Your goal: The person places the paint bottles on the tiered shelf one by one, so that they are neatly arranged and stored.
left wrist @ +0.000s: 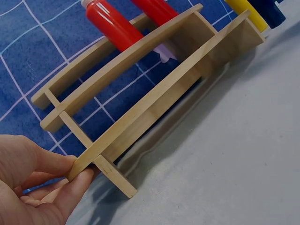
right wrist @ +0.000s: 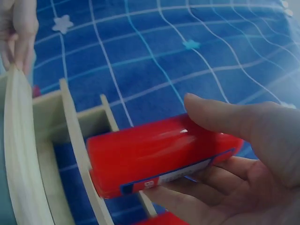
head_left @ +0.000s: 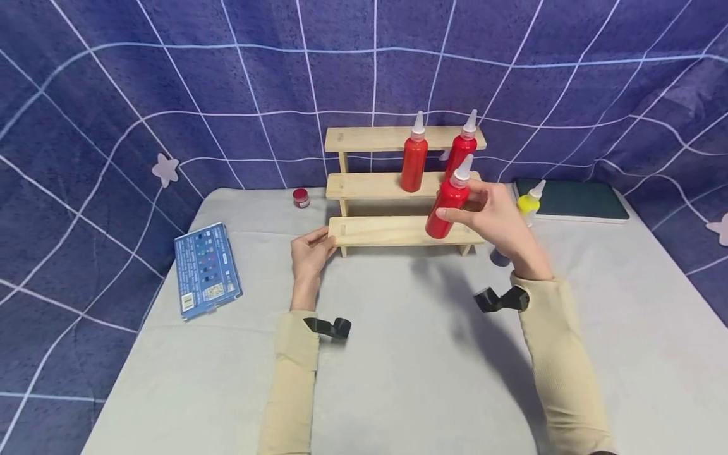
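A three-tier wooden stand (head_left: 375, 231) rises in steps at the back of the table. My left hand (head_left: 309, 254) pinches the left end of its lowest board; in the left wrist view thumb and fingers (left wrist: 70, 187) grip that board's end. With my right hand (head_left: 496, 218) I hold a red squeeze bottle (head_left: 446, 208) with a white nozzle, tilted, in front of the stand's right half. Its label (right wrist: 183, 174) faces partly down in the right wrist view. On the middle board stands an orange-red bottle (head_left: 414, 165). Another red bottle (head_left: 463, 146) is partly hidden behind the held one.
Right of the stand are a yellow bottle (head_left: 527, 203) and a dark blue bottle (left wrist: 269, 13), near a dark green flat book-like item (head_left: 580, 201). A small red-lidded jar (head_left: 301, 198) sits left of the stand. Farther left lies a blue printed box (head_left: 207, 270).
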Demonstrator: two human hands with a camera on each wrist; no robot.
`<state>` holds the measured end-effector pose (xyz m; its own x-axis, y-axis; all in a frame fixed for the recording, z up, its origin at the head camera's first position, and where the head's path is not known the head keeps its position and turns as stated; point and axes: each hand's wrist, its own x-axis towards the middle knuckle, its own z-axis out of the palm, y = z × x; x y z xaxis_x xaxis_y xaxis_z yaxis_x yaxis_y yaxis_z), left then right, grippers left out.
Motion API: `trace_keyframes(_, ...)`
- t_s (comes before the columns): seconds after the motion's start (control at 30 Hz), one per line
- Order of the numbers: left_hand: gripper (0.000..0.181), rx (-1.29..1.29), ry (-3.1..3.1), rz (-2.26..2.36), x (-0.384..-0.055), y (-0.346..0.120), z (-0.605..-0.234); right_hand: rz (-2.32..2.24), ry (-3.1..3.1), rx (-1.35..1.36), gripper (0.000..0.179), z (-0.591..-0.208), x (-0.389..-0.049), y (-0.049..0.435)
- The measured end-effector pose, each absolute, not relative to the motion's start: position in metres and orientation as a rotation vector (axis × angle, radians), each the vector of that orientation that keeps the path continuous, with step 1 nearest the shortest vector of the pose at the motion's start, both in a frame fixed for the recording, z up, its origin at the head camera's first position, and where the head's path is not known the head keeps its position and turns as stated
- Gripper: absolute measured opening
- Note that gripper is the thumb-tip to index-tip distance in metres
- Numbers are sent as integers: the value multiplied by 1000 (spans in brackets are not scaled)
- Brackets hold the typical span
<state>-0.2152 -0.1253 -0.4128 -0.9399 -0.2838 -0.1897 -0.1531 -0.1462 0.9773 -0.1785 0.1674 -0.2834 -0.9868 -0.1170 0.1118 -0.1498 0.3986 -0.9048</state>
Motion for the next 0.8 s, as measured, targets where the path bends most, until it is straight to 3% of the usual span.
trace_keyframes(0.8, 34, 492, -1960, -2273, -212, -127, -412, 1697, -2522, 407, 35, -272, -238, 74)
